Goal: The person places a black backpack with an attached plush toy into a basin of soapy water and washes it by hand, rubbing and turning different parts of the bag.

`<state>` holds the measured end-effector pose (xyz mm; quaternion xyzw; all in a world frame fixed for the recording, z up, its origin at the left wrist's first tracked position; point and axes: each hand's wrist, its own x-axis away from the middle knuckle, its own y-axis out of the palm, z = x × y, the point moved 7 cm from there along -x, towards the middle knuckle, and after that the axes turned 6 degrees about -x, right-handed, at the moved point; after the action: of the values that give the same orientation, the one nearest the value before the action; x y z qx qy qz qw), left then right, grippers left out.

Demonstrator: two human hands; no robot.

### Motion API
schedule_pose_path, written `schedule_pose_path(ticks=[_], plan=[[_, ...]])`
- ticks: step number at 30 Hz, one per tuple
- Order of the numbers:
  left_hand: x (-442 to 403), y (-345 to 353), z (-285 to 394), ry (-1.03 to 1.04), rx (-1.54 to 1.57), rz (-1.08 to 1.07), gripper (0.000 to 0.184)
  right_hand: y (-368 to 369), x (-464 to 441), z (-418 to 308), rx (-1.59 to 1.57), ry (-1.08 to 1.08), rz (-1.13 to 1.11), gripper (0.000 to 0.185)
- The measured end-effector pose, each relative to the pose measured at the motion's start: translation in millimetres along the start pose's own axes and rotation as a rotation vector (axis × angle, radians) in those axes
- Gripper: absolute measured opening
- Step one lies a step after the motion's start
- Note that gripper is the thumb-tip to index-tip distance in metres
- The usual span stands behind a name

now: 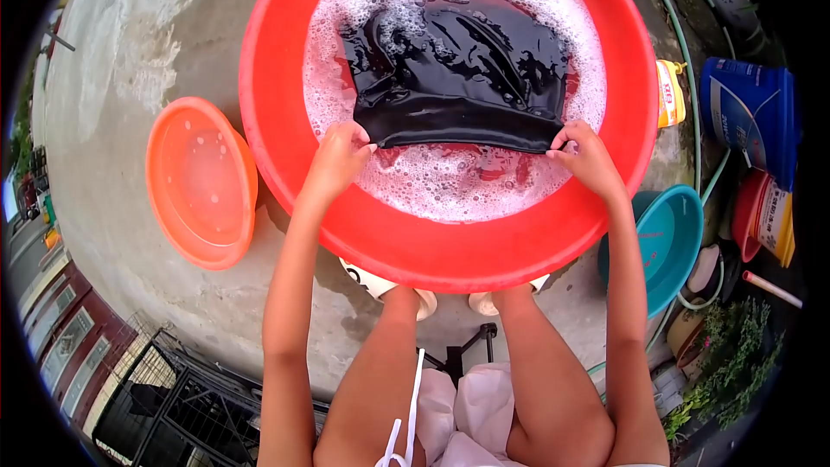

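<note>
A wet black cloth (458, 69) lies spread in foamy water inside a large red basin (450, 255). My left hand (346, 151) pinches the cloth's near left corner. At the near right corner, my right hand (581, 154) holds the cloth between thumb and fingers. The near edge is stretched fairly straight between both hands, just above the suds (458, 186). Foam and water cover parts of the cloth's far side.
An orange basin (203, 182) stands at left, a teal basin (670, 246) at right. Beyond are a yellow-and-white packet (670, 93), a blue bucket (748, 117), a green hose (692, 78) and plants (735, 363). A black wire cage (173, 398) is lower left.
</note>
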<state>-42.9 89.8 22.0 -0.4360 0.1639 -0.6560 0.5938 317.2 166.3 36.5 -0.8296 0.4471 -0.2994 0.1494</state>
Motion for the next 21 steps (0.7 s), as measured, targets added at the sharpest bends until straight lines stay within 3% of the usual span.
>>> schedule_pose_path(ticks=[1,2,3,5,6,9,11,13,15,18,21], plan=[[-1,-1,-1,-0.060,0.021,0.012,0.025,3,-1,5,-0.037,0.042,-0.046,0.015],[-4,-5,-4,-0.126,0.022,0.030,0.039,8,-2,20,-0.258,0.306,-0.110,0.015],[-7,-7,-6,-0.198,0.062,0.036,0.041,2,-7,20,-0.299,0.239,-0.009,0.020],[-11,-13,-2,-0.342,0.143,0.051,0.046,-12,-14,35,-0.316,0.382,0.185,0.028],[-19,-3,-11,-0.268,0.066,0.053,0.055,-10,-17,35,-0.252,0.380,0.165,0.032],[-21,5,19,-0.033,-0.023,0.093,0.057,0,-24,19,-0.003,0.365,0.084,0.036],[-22,5,32,0.059,-0.002,0.106,0.052,7,-24,19,0.243,0.343,0.000,0.034],[-20,2,41,0.119,-0.044,0.104,0.048,14,-22,27,0.115,0.261,-0.017,0.024],[-19,-2,39,0.113,0.061,0.134,0.033,19,-18,29,-0.012,0.232,-0.048,0.020],[-27,4,9,-0.003,0.329,0.052,0.013,1,-9,2,-0.150,0.184,0.202,0.018],[-22,-4,19,-0.093,0.698,-0.039,0.012,-22,-4,-3,-0.291,0.131,0.472,0.024]])
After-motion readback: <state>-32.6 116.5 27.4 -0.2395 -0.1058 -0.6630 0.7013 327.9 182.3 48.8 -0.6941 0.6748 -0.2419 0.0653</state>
